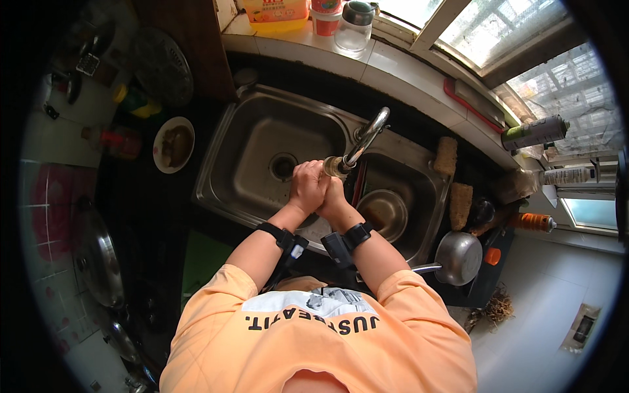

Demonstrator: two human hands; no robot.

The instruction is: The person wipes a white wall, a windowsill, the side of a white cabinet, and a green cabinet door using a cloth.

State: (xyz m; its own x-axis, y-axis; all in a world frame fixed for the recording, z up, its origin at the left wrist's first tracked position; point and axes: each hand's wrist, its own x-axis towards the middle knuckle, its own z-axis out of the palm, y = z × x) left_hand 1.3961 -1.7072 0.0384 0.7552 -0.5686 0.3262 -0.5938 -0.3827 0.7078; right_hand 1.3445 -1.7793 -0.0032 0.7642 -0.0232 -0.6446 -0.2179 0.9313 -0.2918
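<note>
My left hand and my right hand are pressed together just below the spout end of a chrome faucet, over the divider side of a steel double-bowl sink. The fingers of my left hand are bent over the other hand; what lies between the palms is hidden. A yellowish fitting on the spout's end is beside my fingers. Under my wrists, part of a pale round thing shows. The smaller basin to the right holds a metal bowl with some brownish liquid.
On the left counter stands a white bowl with food. A steel saucepan and two sponge-like blocks are on the right. The tiled window ledge holds a yellow liquid bottle, a glass jar and a spray can.
</note>
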